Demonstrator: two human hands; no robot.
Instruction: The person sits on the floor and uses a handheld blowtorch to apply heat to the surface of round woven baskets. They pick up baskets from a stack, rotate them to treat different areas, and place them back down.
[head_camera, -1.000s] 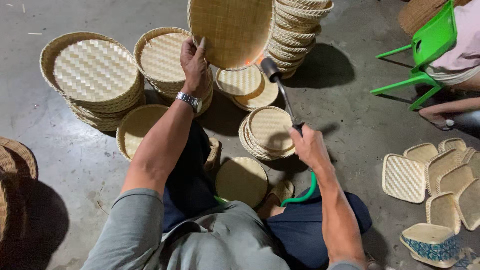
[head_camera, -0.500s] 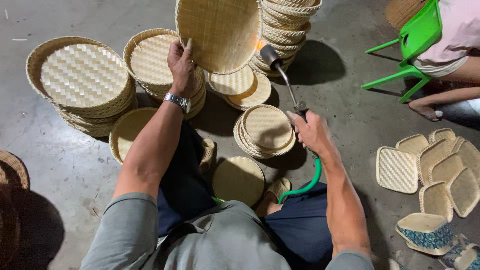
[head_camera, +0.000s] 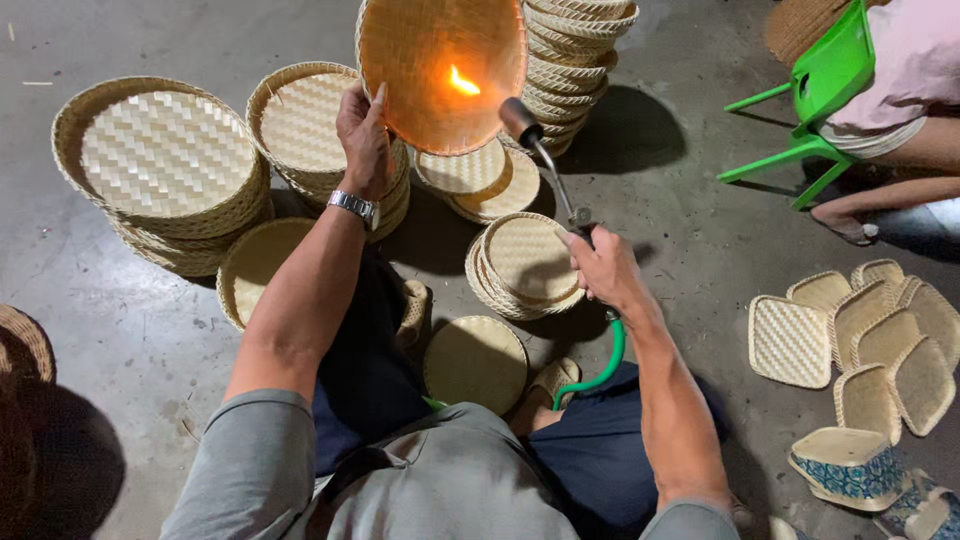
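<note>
My left hand (head_camera: 365, 140) grips the rim of a round woven bamboo tray (head_camera: 440, 70), held up on edge with its inner face towards me. My right hand (head_camera: 600, 265) holds a gas torch (head_camera: 545, 165) with a green hose (head_camera: 600, 365); its nozzle points at the tray. A small flame (head_camera: 462, 82) glows on the tray's face and lights it orange. A metal watch (head_camera: 353, 207) is on my left wrist. I sit on the concrete floor with my legs folded.
Stacks of round woven trays (head_camera: 165, 165) (head_camera: 300, 115) (head_camera: 575, 60) stand around me, and smaller ones (head_camera: 525, 265) (head_camera: 475, 360) lie near my knees. Several square woven trays (head_camera: 860, 335) lie at right. A green chair (head_camera: 815, 95) and another person's foot (head_camera: 845, 225) are at upper right.
The torch has lit: a flame now plays on the tray's face, which glows orange. The torch nozzle has swung left towards the tray.
</note>
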